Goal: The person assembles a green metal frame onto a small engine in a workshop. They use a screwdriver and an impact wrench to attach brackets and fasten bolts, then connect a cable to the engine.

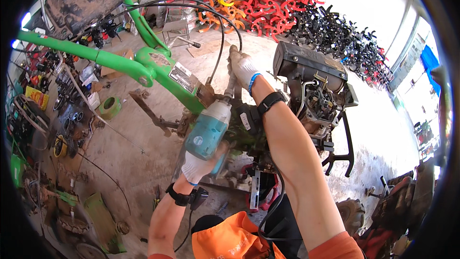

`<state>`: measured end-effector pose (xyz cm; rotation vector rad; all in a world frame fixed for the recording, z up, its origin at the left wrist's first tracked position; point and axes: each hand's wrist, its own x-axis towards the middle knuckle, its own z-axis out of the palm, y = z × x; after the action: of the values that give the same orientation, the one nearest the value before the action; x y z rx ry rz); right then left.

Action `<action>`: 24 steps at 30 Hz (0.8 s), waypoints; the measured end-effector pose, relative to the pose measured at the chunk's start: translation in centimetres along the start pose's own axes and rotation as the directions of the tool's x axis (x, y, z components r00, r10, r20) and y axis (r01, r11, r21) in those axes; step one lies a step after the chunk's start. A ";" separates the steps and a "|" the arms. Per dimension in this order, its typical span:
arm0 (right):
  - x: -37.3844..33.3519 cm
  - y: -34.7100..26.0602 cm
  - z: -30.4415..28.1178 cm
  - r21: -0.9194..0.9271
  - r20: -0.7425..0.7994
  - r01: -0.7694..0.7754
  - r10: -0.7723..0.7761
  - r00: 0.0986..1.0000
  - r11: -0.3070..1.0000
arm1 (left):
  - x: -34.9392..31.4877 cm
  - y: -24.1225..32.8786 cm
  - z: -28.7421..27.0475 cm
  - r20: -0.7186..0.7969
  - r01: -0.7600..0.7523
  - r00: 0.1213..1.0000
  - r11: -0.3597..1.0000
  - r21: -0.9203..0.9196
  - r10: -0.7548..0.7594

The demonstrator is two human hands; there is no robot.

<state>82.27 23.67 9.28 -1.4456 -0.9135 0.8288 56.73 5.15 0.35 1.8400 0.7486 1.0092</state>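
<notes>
My left hand (197, 169), in a white knit glove, is closed round the handle of a teal and grey power impact wrench (207, 136). The wrench tilts up and away, its nose meeting the near end of a grey metal shaft (231, 85). Farther up that shaft is my right hand (244, 68), also gloved, with its fingers wrapped round it; the fingertips are partly hidden. Beside both hands runs the green frame (165, 74) of a machine with a label plate. Its dark engine (316, 96) stands to the right of my right forearm.
Piles of red blades (273, 5) and black blades (330, 33) lie along the far wall. Black cables (187, 2) arch over the machine. Loose parts and a green ring (110, 108) lie on the left floor. A dark machine with a tyre (352, 215) stands at lower right.
</notes>
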 end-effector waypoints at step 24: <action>-1.6 -1.0 0.3 -0.345 0.014 0.138 -0.142 0.990 0.928 | 2.4 3.5 -2.6 -0.070 -0.090 0.990 0.918 0.387 0.126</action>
<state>81.18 22.37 10.18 -1.6609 -1.1833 0.5711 55.95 6.62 4.99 2.2016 0.9639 1.0825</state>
